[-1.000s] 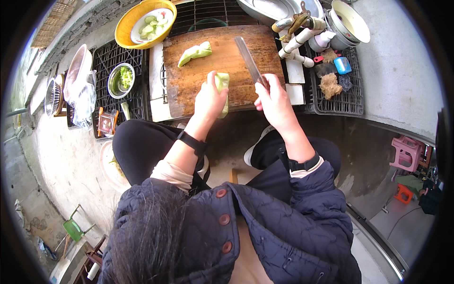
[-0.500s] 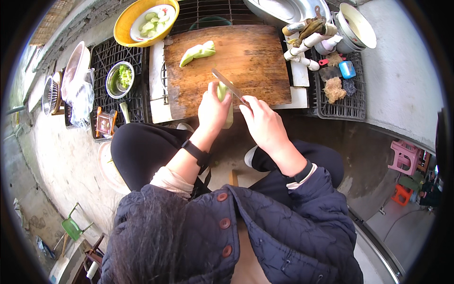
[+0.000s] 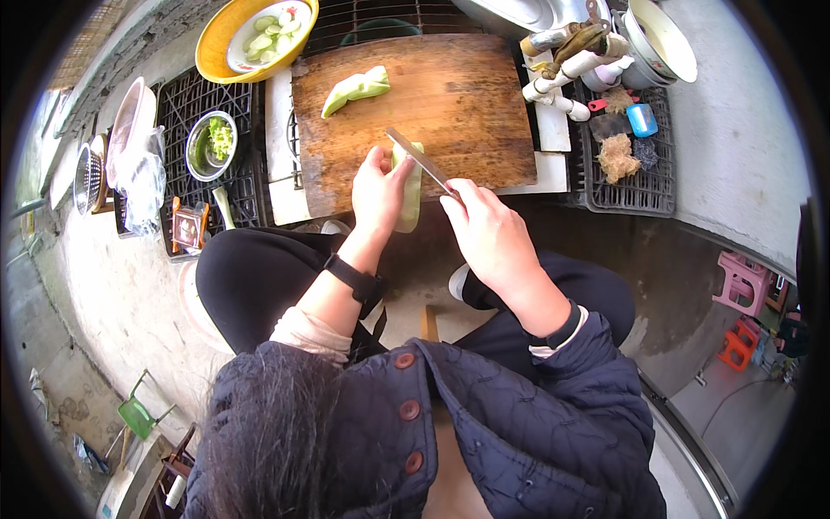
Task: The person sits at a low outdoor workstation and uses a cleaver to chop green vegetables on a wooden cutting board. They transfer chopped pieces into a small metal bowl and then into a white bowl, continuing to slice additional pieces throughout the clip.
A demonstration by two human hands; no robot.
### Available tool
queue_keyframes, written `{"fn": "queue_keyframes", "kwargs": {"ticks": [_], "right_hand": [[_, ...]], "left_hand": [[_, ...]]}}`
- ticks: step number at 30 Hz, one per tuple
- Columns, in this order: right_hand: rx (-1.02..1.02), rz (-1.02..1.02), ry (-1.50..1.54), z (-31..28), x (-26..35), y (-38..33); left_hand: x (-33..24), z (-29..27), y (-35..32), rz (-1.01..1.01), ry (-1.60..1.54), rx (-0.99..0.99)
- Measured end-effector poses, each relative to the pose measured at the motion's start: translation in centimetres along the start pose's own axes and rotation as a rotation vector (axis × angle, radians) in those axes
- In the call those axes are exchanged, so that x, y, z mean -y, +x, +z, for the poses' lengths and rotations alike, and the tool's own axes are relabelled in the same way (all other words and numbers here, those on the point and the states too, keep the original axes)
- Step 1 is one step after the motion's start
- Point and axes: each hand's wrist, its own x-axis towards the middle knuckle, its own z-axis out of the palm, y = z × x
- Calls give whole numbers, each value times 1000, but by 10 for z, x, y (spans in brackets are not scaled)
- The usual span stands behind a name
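Note:
My left hand [image 3: 375, 192] is closed round a long, pale green piece of gourd [image 3: 410, 206], which it holds upright at the near edge of a worn wooden cutting board [image 3: 467, 95]. The gourd's lower end hangs past that edge. In my right hand [image 3: 491, 229] is a knife [image 3: 424, 161], gripped by its handle. Its blade slants up and to the left across the gourd's upper part, close to my left fingers. Farther back on the board lies a second pale green gourd piece [image 3: 356, 91].
Back left, a yellow basin [image 3: 210, 52] holds a plate of pale slices. A metal bowl [image 3: 195, 164] with chopped greens sits on a black crate [image 3: 177, 117]. At right, another crate [image 3: 631, 203] carries scrubbers and a blue brush. Taps and pipes [image 3: 562, 82] stand beside the board.
My left hand has shifted slightly left with its fingers lower, and more of the gourd shows. The knife stays across its upper part. The whole view has shifted slightly.

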Motion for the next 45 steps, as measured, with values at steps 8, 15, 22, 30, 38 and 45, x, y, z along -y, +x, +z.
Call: {"fn": "queue_keyframes", "kwargs": {"ticks": [8,15,22,30,38,45], "right_hand": [[30,36,-12,28,-15,19],[4,71,81,22,-24,21],[79,107,223,-7,-11,3],[43,109,243,-9,-12,4],[37,121,317,-6,-14,6],[44,151,345,-3,-18,10]], "left_hand": [[0,-3,3,11,3,12],[-3,-3,-1,5,-40,2],[4,-1,0,13,-81,-4],[1,0,-1,20,-75,2],[-4,3,-2,77,81,-64],[-9,3,-1,89,137,-59]]}}
